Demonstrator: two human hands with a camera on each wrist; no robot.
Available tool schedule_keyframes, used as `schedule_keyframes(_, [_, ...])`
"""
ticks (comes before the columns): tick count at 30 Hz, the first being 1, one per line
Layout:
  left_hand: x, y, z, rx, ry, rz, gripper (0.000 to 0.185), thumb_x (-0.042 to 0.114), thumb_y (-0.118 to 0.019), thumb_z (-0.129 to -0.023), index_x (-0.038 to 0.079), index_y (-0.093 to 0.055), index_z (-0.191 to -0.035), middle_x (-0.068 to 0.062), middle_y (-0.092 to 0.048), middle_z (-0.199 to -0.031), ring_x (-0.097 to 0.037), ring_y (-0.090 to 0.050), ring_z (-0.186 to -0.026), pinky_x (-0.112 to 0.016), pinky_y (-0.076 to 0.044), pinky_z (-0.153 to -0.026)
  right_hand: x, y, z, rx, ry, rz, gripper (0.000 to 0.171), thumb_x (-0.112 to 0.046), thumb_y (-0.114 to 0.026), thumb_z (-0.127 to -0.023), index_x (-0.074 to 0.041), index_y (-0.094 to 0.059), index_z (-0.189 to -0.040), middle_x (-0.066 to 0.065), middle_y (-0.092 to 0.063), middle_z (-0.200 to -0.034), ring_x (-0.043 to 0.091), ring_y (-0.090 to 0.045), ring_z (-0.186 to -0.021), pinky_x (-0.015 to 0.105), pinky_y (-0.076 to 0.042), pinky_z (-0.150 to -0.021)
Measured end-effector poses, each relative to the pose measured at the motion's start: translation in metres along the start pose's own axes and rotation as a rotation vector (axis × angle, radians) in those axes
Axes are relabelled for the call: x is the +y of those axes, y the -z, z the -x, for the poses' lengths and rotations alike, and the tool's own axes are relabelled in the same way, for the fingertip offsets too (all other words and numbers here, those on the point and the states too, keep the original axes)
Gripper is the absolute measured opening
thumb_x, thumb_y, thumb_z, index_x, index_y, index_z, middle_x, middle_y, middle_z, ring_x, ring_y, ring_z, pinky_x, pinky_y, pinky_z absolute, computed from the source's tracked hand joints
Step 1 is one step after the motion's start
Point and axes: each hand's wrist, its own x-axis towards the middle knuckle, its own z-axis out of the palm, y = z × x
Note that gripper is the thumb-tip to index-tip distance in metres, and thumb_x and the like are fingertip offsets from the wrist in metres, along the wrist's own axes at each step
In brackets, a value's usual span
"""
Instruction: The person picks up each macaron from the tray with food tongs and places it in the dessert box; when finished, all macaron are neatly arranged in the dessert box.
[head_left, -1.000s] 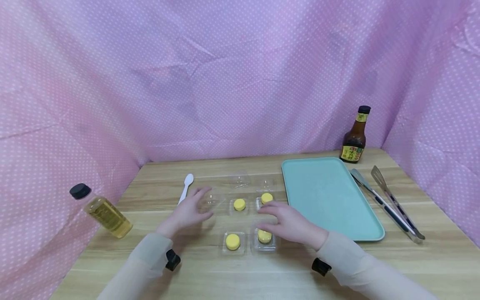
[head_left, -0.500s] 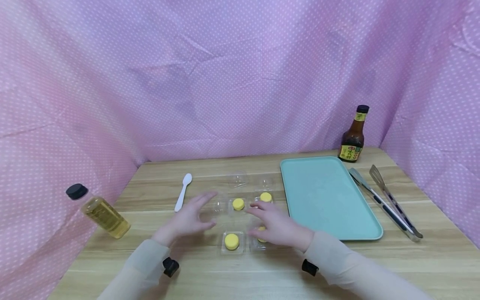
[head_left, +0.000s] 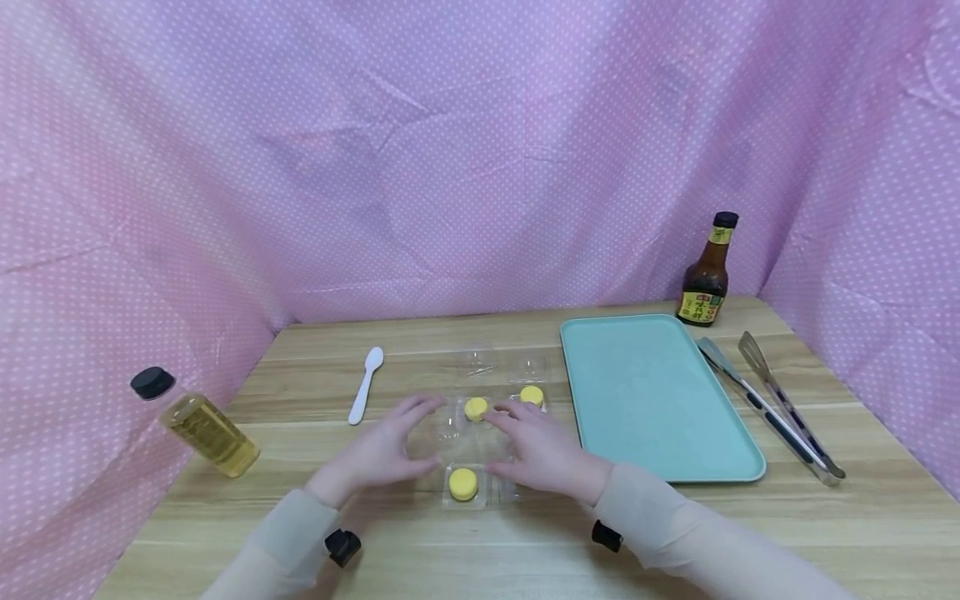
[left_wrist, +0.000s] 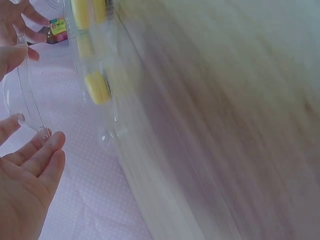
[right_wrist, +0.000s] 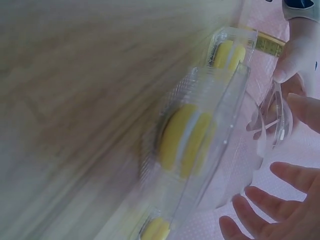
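Observation:
My left hand (head_left: 377, 452) holds a clear plastic lid (left_wrist: 31, 102), thumb at one edge and fingertips at the other. Facing it, my right hand (head_left: 546, 448) has spread fingers near the same lid, with nothing gripped. Beneath and around the hands are small clear plastic boxes (head_left: 450, 504), each with a yellow macaron. One macaron (head_left: 462, 484) lies in front, another macaron (head_left: 476, 408) behind the lid, and a third macaron (head_left: 532, 395) beyond the right hand. In the right wrist view a macaron (right_wrist: 186, 142) with white filling fills its box; the head view hides one macaron behind the right hand.
A turquoise tray (head_left: 656, 400) lies right of the boxes, with metal tongs (head_left: 768, 408) beside it. A dark sauce bottle (head_left: 705, 271) stands behind. Left are a white spoon (head_left: 365, 385) and an oil bottle (head_left: 210, 432). More clear lids (head_left: 528, 367) lie at the back.
My right hand has moved left, covering the front right macaron in the head view. My left hand has shifted slightly right with the lid, so the two hands are closer together.

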Motion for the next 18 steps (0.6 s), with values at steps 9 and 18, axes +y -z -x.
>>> schedule_keyframes(9, [0.008,-0.003,0.004,-0.066,-0.008,0.002,0.079,0.030,-0.079,-0.074,0.013,-0.041,-0.141,-0.008,-0.047,-0.137,-0.029,-0.055,-0.117,-0.045,-0.051,-0.094,-0.004,-0.002,-0.003,-0.046,-0.006,0.027,0.064,-0.039,-0.073,-0.079,-0.012,-0.053,-0.134,0.010,-0.053,-0.134,0.029,-0.052,-0.119,0.051,-0.048,-0.096])
schedule_keyframes(18, [0.013,-0.006,0.010,-0.094,-0.074,-0.016,0.079,0.029,-0.081,-0.072,0.009,-0.045,-0.139,-0.010,-0.048,-0.137,-0.028,-0.052,-0.122,-0.047,-0.047,-0.099,-0.009,-0.007,-0.003,-0.124,-0.035,0.027,0.068,-0.040,-0.073,-0.079,-0.013,-0.050,-0.136,0.010,-0.049,-0.139,0.039,-0.044,-0.128,0.061,-0.037,-0.103])
